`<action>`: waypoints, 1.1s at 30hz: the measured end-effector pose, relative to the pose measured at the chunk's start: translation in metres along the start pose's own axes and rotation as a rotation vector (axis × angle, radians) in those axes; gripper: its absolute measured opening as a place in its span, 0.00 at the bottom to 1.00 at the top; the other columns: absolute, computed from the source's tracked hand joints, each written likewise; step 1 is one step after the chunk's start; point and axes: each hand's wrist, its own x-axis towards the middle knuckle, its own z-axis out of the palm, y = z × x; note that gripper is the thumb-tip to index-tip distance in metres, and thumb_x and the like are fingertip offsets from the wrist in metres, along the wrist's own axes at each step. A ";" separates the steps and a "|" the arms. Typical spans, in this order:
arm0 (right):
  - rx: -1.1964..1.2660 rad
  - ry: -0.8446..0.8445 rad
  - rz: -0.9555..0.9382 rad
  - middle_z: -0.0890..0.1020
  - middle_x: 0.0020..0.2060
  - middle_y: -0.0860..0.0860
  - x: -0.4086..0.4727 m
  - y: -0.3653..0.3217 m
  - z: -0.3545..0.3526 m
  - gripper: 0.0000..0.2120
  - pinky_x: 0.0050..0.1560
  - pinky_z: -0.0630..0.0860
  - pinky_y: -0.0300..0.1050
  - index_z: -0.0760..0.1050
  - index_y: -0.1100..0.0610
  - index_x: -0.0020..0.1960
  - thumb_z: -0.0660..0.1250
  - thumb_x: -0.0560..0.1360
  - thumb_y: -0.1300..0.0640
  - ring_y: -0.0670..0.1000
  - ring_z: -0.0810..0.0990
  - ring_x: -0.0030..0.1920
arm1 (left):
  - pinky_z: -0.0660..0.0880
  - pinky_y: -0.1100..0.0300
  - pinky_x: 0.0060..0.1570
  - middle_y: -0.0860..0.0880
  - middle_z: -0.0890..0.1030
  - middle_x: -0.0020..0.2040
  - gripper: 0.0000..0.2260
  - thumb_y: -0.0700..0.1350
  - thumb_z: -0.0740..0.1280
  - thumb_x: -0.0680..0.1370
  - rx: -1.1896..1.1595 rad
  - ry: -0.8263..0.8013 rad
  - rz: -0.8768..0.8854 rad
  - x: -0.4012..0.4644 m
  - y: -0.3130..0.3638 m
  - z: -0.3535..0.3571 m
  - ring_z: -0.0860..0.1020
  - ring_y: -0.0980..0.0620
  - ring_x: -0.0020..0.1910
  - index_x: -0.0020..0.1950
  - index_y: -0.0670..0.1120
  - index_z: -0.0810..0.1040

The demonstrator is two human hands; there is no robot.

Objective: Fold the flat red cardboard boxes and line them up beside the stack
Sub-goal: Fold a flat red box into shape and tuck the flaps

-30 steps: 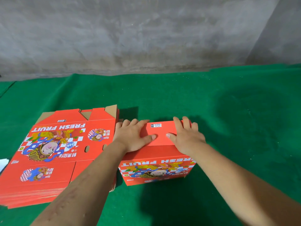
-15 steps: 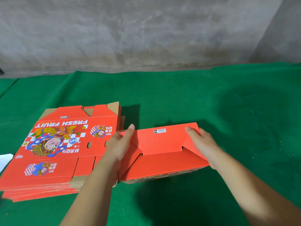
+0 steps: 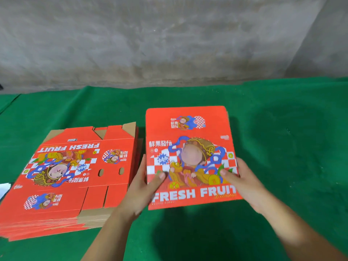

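A person's left hand (image 3: 143,187) and right hand (image 3: 243,183) clasp a folded red box (image 3: 190,157) by its sides, thumbs pinching the printed face, seemingly to turn and set it down. It hangs over the green desk (image 3: 282,140), just right of the stack of flat boxes (image 3: 71,176), beneath a grey wall (image 3: 169,38).

Folded box (image 3: 190,157) at centre of the cloth-covered table (image 3: 282,147), printed face toward the camera. Stack of flat boxes (image 3: 71,176) lies at 9 o'clock from it, just beside, resting on the cloth. Left hand (image 3: 143,187) grips the box's 8 o'clock edge, between box and stack; right hand (image 3: 243,183) grips its 4 o'clock edge. Wall (image 3: 169,38) stands behind at 12 o'clock. Paper scrap (image 3: 4,187) at stack's 9 o'clock.
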 end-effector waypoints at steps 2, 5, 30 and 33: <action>0.073 0.002 -0.052 0.85 0.57 0.48 -0.001 0.020 -0.004 0.27 0.49 0.84 0.45 0.68 0.46 0.66 0.74 0.76 0.67 0.48 0.86 0.55 | 0.76 0.32 0.65 0.43 0.77 0.74 0.39 0.42 0.76 0.79 0.013 -0.006 0.066 0.000 -0.015 -0.006 0.77 0.36 0.71 0.82 0.60 0.59; 0.024 -0.021 -0.113 0.84 0.59 0.48 -0.003 0.050 -0.001 0.33 0.54 0.81 0.40 0.66 0.49 0.69 0.74 0.73 0.72 0.48 0.84 0.58 | 0.80 0.45 0.64 0.46 0.77 0.72 0.39 0.40 0.81 0.75 0.110 0.102 0.111 0.005 -0.033 -0.004 0.77 0.42 0.71 0.78 0.59 0.64; -0.552 -0.248 -0.237 0.36 0.79 0.34 -0.036 0.045 -0.063 0.70 0.77 0.56 0.53 0.32 0.32 0.79 0.84 0.59 0.34 0.43 0.49 0.82 | 0.76 0.45 0.63 0.37 0.81 0.65 0.24 0.44 0.69 0.73 -0.059 -0.033 -0.178 0.024 -0.081 -0.004 0.82 0.41 0.61 0.70 0.44 0.76; -0.528 -0.218 -0.179 0.35 0.78 0.30 -0.032 0.052 -0.072 0.71 0.79 0.50 0.57 0.31 0.28 0.76 0.85 0.56 0.34 0.39 0.40 0.81 | 0.75 0.47 0.53 0.36 0.82 0.56 0.16 0.40 0.62 0.75 -0.101 0.066 -0.183 0.033 -0.079 0.016 0.81 0.43 0.51 0.62 0.41 0.77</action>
